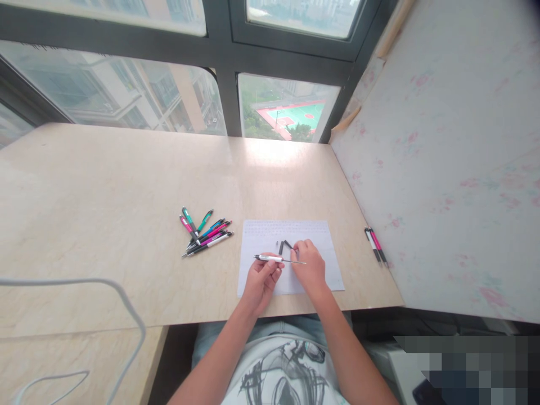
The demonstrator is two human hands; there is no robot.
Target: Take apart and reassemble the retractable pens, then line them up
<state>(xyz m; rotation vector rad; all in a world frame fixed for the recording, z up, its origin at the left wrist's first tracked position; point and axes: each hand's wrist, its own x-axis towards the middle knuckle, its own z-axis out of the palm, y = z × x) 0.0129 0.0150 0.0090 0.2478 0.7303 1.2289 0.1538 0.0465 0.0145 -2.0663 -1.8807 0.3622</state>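
My left hand is closed around a white pen barrel with a black end, held above a sheet of written paper. The pen is taken apart: its thin refill sticks out bare to the right. My right hand is over the paper with its fingers curled together. At those fingertips is a slim black pen part, apparently pinched there. Beside it on the paper lie a short black tube and a tiny piece, perhaps a spring.
Several colored click pens lie in a loose pile left of the paper. Two more pens rest by the wall at the right. A grey cable loops over the left of the table. Windows stand behind.
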